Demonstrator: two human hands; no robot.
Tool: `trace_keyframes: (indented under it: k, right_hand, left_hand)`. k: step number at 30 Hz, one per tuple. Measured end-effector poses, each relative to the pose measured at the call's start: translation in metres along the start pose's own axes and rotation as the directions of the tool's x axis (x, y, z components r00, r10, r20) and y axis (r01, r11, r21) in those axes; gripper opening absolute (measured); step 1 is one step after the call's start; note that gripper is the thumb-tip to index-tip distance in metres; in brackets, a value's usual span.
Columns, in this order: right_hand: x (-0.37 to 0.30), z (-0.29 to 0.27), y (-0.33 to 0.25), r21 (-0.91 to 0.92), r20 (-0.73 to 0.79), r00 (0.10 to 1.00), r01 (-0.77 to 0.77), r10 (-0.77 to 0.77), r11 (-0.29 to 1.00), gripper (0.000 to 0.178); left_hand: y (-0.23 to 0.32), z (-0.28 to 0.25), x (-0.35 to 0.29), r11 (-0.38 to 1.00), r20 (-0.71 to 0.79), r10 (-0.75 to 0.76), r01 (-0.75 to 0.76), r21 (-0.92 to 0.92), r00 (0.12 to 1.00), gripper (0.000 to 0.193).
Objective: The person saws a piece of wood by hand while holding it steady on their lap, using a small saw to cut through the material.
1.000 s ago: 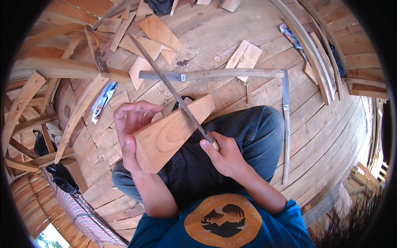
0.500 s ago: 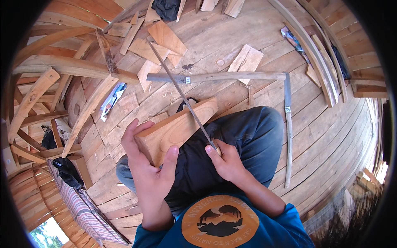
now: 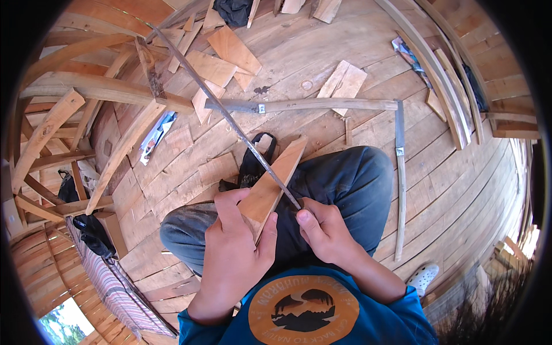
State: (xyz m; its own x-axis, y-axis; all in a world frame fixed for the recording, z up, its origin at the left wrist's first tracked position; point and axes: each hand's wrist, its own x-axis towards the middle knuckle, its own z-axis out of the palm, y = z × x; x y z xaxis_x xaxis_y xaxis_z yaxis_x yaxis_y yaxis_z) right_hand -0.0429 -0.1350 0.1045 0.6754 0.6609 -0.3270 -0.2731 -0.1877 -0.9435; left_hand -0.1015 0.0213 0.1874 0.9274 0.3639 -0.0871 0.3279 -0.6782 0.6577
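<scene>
The plank floor (image 3: 454,184) fills most of the frame, curving toward the rim. At lower centre, the person sits in dark blue trousers (image 3: 356,178) and a blue T-shirt (image 3: 394,322). At centre right, two long narrow strips (image 3: 339,104) lie on the floor, forming a corner. A long, slim metal blade (image 3: 215,102) slants from the upper left to the centre; its near end is clamped in the right hand (image 3: 329,234), thumb along it. The tapered wooden board (image 3: 257,200) is at the centre, tilted above the lap, its lower end gripped between thumb and fingers of the left hand (image 3: 233,256). The blade crosses the board's upper part; whether they touch, I cannot tell. A white perforated clog (image 3: 424,277) shows at lower right.
</scene>
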Motion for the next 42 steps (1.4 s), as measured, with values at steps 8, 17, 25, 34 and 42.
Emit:
trace_keyframes:
  k: [8, 17, 25, 34, 42]
  right_hand:
    - [-0.010, -0.003, -0.017, -0.081, -0.015, 0.999, -0.037, 0.036, 0.996, 0.040]
    - [-0.021, -0.018, 0.042, 0.032, -0.134, 0.950, -0.280, 0.282, 0.959, 0.040]
    - [-0.011, -0.016, 0.004, 0.014, 0.020, 0.999, -0.039, 0.039, 0.999, 0.043]
    - [-0.019, -0.010, -0.008, -0.039, 0.021, 0.998, -0.051, 0.052, 0.998, 0.038]
    - [-0.012, -0.024, 0.043, -0.074, -0.124, 0.950, -0.298, 0.287, 0.952, 0.038]
  left_hand:
    - [0.010, 0.001, 0.002, 0.997, 0.047, -0.064, 0.063, 0.036, 0.997, 0.046]
    - [0.012, 0.008, -0.001, 0.999, 0.051, 0.000, -0.003, 0.054, 0.999, 0.049]
    - [0.017, 0.004, 0.004, 0.990, 0.056, -0.032, 0.024, 0.139, 0.998, 0.049]
    - [0.009, 0.003, -0.002, 0.998, 0.038, -0.029, 0.027, 0.059, 0.999, 0.047]
    - [0.011, -0.002, 0.001, 0.995, 0.068, -0.072, 0.067, 0.075, 0.995, 0.046]
